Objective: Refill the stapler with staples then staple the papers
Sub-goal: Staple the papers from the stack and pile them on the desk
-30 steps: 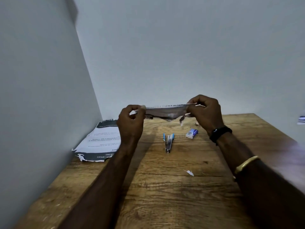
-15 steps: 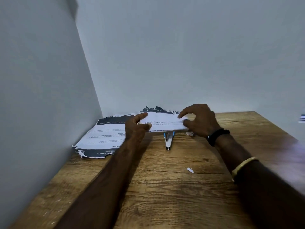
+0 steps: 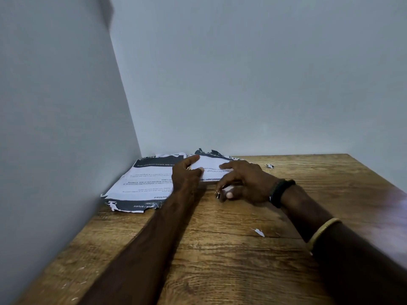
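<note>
A small white printed sheet [image 3: 209, 165] lies at the back of the wooden table [image 3: 220, 260], partly over a larger torn stack of papers [image 3: 143, 183] in the left corner. My left hand [image 3: 186, 176] pinches the small sheet's left edge between thumb and forefinger. My right hand [image 3: 244, 183] lies just in front of that sheet with its fingers curled over the stapler [image 3: 218, 194]. Only the stapler's dark metal tip shows between forefinger and thumb. The staple box is hidden behind my right hand.
Grey walls close off the table at the left and the back. A torn paper scrap [image 3: 258, 232] lies mid-table and another scrap [image 3: 269, 165] lies near the back wall. The table's right edge runs diagonally at the far right.
Both hands lowered the small sheet from mid-air onto the table at the back. My right hand then let go of it and came down over the stapler.
</note>
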